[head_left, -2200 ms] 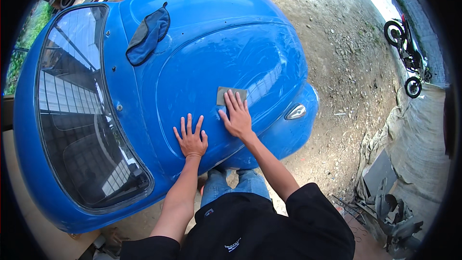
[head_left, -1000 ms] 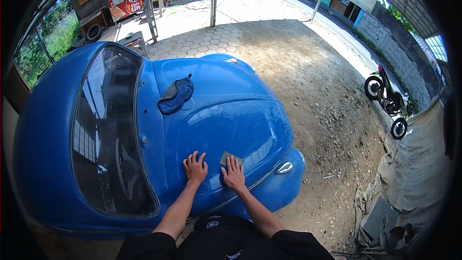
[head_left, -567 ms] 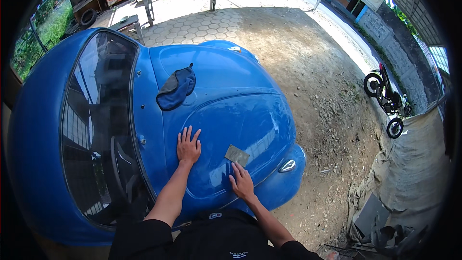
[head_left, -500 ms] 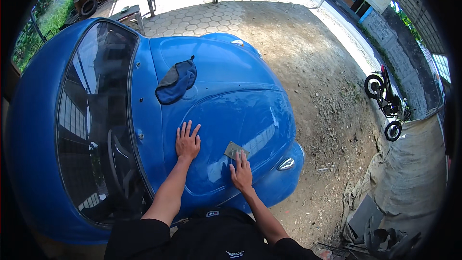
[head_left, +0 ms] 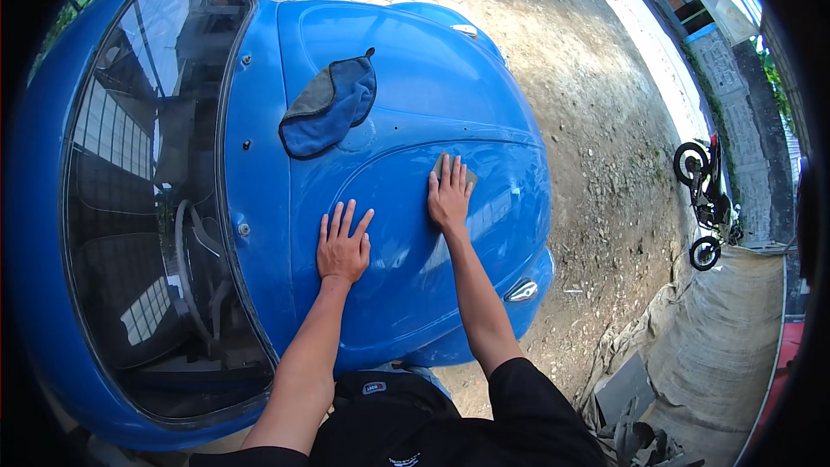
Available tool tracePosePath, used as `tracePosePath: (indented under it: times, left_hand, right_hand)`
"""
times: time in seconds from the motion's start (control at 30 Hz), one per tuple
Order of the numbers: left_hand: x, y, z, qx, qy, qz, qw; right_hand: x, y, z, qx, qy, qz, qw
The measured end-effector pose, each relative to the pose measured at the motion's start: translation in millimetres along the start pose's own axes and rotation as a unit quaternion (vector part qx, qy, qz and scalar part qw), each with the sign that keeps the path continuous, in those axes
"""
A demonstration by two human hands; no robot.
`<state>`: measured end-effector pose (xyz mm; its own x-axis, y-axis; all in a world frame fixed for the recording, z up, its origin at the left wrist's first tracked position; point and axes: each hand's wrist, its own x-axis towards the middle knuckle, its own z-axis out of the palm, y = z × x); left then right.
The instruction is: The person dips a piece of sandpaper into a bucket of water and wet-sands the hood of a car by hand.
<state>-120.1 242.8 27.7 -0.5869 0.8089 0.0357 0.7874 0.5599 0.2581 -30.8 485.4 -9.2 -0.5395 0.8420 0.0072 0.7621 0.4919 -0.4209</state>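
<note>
Moved: grey sheet under our right hand, farther from the near edge of the hood | our left hand splayed, nearer the rear edge | both grips uncurled | bare room toward front edge

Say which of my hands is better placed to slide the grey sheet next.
Probably your right hand: it lies over the sheet, while your left hand is spread on the hood, away from the sheet.

Brownish sheet on blue hood
</note>
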Motion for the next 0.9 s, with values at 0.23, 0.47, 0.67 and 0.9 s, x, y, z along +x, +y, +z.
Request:
tracePosePath:
  times: [0.23,0.47,0.67,0.9]
  left_hand:
    - [-5.1,-4.3,-7.2,0.02,-0.014,-0.018,1.0]
    - [-3.3,-5.0,-6.9,-0.009,0.011,-0.018,1.0]
    - [7.9,6.1,-3.8,0.005,0.004,-0.009,1.0]
    - [-4.3,-9.4,-8.6,-0.009,0.013,-0.025,1.0]
  right_hand:
    - [-63.5,-50.2,-0.4,0.0,-0.037,-0.153,0.988]
    - [-77.1,-9.4,-16.4,-0.012,-0.092,-0.216,0.972]
    - [33.8,-18.1,1.6,-0.016,0.021,0.023,0.999]
    - [-61.4,-20.7,-26.3,-0.018,-0.163,-0.328,0.93]
